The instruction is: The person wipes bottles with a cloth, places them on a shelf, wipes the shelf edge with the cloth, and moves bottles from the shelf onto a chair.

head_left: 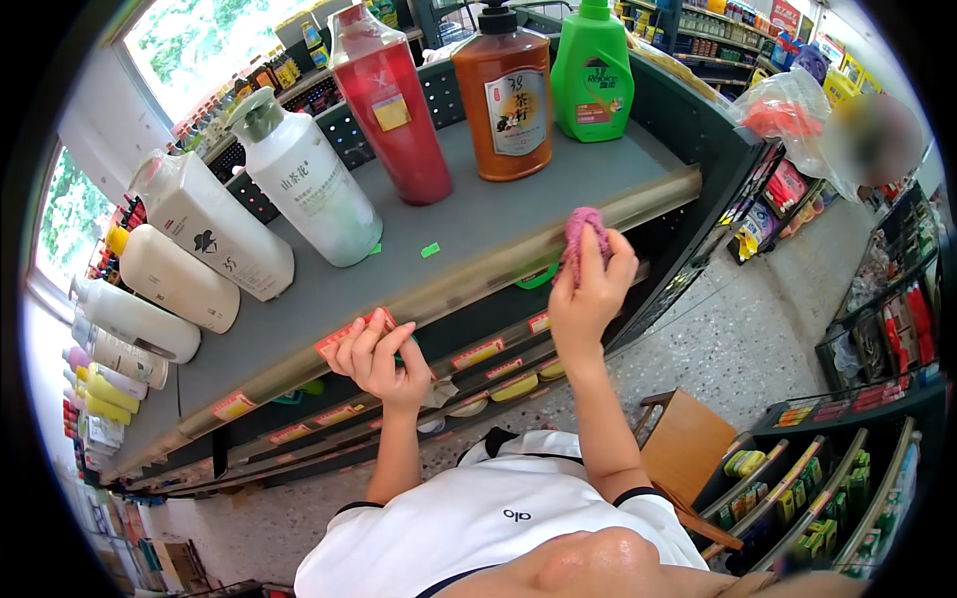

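My right hand (pixel 593 289) is closed around a crumpled pink cloth (pixel 583 239), held against the front edge of the grey shelf (pixel 478 224) near its right end. Lower and to the left, my left hand (pixel 379 364) has curled fingers at a red price label (pixel 344 337) along the same edge; the fingers partly cover it. Behind the hands stand a white bottle with a green cap (pixel 309 194), a red bottle (pixel 394 125), an amber pump bottle (pixel 508 105) and a green bottle (pixel 595 75).
More white bottles (pixel 179 274) line the shelf's left part. Two small green tags (pixel 430 249) lie on its surface. Lower shelves carry price labels (pixel 478 353). A wooden stool (pixel 688 448) stands at right, beside a rack of small packs (pixel 797 498). A plastic bag (pixel 788 110) hangs at upper right.
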`<state>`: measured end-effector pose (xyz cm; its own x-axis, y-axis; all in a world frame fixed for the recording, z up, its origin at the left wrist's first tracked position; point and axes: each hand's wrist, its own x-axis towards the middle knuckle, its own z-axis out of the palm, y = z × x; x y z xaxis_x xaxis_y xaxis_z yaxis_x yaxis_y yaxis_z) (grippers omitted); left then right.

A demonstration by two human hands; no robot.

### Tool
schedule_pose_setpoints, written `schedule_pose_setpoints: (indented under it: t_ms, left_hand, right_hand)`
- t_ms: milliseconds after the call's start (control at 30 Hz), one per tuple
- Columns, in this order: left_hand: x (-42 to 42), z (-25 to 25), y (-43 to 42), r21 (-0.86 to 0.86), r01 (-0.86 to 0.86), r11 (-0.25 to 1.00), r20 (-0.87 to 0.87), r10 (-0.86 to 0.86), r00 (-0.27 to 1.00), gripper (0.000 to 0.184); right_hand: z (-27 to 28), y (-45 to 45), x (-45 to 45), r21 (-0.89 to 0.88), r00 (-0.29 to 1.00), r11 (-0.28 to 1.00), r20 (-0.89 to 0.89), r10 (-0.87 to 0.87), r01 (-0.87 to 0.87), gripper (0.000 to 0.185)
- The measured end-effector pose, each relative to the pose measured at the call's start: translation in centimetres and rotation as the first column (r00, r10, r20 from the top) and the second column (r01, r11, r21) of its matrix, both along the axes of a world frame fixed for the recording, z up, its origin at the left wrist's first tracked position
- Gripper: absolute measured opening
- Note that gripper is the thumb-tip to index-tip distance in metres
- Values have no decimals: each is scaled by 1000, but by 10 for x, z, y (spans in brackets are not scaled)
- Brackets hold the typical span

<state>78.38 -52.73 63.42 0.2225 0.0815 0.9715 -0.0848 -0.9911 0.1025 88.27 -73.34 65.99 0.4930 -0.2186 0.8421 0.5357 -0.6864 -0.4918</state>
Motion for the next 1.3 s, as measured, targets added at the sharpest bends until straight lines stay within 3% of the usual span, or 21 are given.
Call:
schedule_pose_setpoints:
  t_ms: [167, 433, 567, 867, 1300]
  left_hand:
    - [-1, 0, -3, -18, -14, 1000, -11, 13, 1000, 15]
    - [-2, 2, -8, -9, -45, 999, -26, 45, 999, 13]
    - [-1, -4, -4, 0, -41, 999, -12, 41, 999, 18]
    - [-1, -3, -12, -3, -104, 995, -30, 104, 994, 14]
    - [2, -4, -14, 18, -119, 993, 3, 119, 993, 15]
  right_hand:
    - [-2, 18, -21, -6, 991, 991, -8, 133, -134, 46]
    - [-7, 24, -22, -115, 952, 960, 145, 270, -255, 37]
    - [-13, 16, -8, -148, 952, 970, 208, 223, -195, 36]
    - [-12, -18, 21, -85, 979, 992, 174, 110, -96, 32]
    - [-13, -75, 65, -16, 985, 999, 167, -34, 37, 40]
